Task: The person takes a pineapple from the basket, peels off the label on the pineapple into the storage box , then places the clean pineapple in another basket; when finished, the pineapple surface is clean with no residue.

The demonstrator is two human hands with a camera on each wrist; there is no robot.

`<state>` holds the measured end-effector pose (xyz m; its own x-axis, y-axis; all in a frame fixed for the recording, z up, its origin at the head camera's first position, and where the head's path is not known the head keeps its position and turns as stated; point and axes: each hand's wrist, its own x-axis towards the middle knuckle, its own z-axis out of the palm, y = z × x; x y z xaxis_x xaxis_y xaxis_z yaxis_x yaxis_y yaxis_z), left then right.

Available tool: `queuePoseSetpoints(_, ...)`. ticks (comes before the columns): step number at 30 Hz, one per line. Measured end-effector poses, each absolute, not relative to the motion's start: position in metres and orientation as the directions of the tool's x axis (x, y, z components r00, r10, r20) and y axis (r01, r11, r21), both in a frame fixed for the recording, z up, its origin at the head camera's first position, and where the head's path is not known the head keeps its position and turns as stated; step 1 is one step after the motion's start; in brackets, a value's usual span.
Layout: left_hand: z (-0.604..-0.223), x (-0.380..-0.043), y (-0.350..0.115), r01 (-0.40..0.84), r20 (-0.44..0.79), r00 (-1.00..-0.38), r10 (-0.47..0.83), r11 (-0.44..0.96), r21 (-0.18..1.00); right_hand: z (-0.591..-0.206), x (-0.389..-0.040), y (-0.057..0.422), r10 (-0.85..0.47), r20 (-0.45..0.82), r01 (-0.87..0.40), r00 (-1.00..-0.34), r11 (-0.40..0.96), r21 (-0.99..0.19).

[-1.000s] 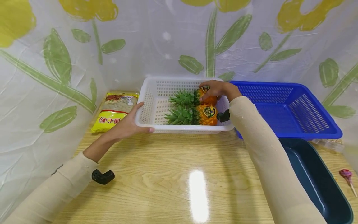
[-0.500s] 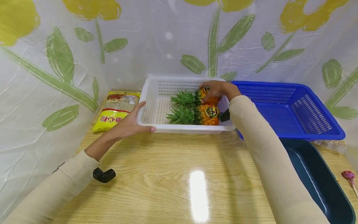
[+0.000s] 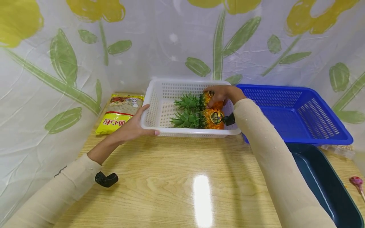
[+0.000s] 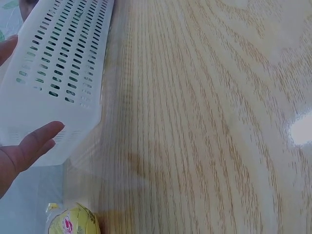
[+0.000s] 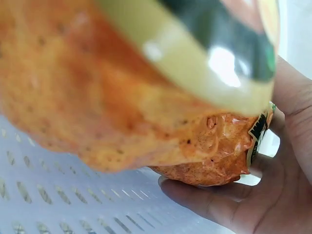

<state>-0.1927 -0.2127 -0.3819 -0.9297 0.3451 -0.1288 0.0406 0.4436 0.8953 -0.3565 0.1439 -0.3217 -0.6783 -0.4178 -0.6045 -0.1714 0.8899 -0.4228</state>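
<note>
Two pineapples lie side by side in a white perforated basket (image 3: pixel 191 130), green leaves to the left and labelled orange bodies to the right. My right hand (image 3: pixel 220 94) grips the far pineapple (image 3: pixel 219 105). In the right wrist view, its thumb and fingers curl round that orange body, partly hidden by the near pineapple (image 5: pixel 107 107), which fills the foreground. At the basket's left end, my left hand (image 3: pixel 132 127) spreads over the front corner. Its thumb lies along the front wall and its fingers rest on the left side, straight in the left wrist view.
A yellow bag (image 3: pixel 112 122) stands left of the white basket. To the right is a blue basket (image 3: pixel 285 123), with a dark green tray (image 3: pixel 316 177) in front. A lollipop (image 3: pixel 356 182) lies at the far right of the wooden table (image 3: pixel 148 186). Flowered sheeting hangs behind.
The head view has shifted slightly. Both hands keep their places on the basket and the far pineapple.
</note>
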Motion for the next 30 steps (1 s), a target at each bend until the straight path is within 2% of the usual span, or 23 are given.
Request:
queuePoseSetpoints(16, -0.382, -0.193, -0.211, 0.042, -0.127, -0.92, 0.371, 0.416, 0.909, -0.315, -0.351, 0.151, -0.469, -0.517, -0.282, -0.716, 0.872, -0.401)
queuePoseSetpoints(23, -0.38, -0.192, -0.21, 0.047, -0.114, -0.919, 0.378, 0.393, 0.918, -0.306, -0.356, 0.155, -0.464, -0.465, -0.33, -0.754, 0.88, -0.342)
queuePoseSetpoints(30, -0.381, -0.191, -0.213, 0.046, -0.11, -0.921, 0.374, 0.385, 0.922, -0.296, -0.355, 0.155, -0.474, -0.427, -0.353, -0.77, 0.874, -0.333)
